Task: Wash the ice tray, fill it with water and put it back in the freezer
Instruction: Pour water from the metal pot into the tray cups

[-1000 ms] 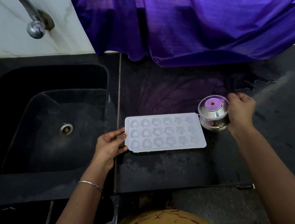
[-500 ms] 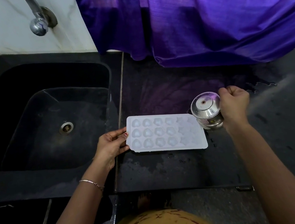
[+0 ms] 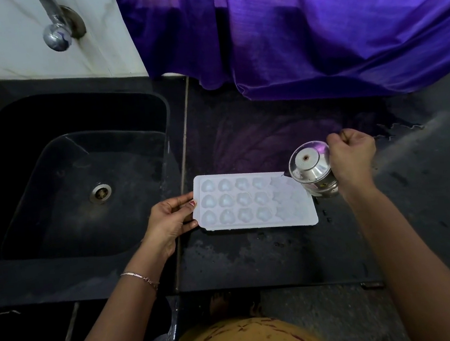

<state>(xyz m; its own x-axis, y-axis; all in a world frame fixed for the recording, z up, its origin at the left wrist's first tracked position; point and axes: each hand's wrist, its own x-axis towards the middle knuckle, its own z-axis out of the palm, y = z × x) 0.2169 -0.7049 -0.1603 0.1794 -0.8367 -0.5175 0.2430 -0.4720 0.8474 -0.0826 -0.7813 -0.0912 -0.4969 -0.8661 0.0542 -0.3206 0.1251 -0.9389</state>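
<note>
Head: right hand (image 3: pixel 352 157) apparently tipping cup (image 3: pixel 312 170)

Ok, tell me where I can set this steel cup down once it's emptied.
Bare counter right of the right hand, and a strip between the ice tray and the counter's front edge. Behind the tray is bare up to the purple cloth. The steel cup tilts over the tray's right end; the left hand holds the other.

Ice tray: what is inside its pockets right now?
The ice tray lies on the counter. Its left pockets look glossy; water cannot be confirmed. The tipped steel cup, held by the right hand, covers the far right corner.
</note>
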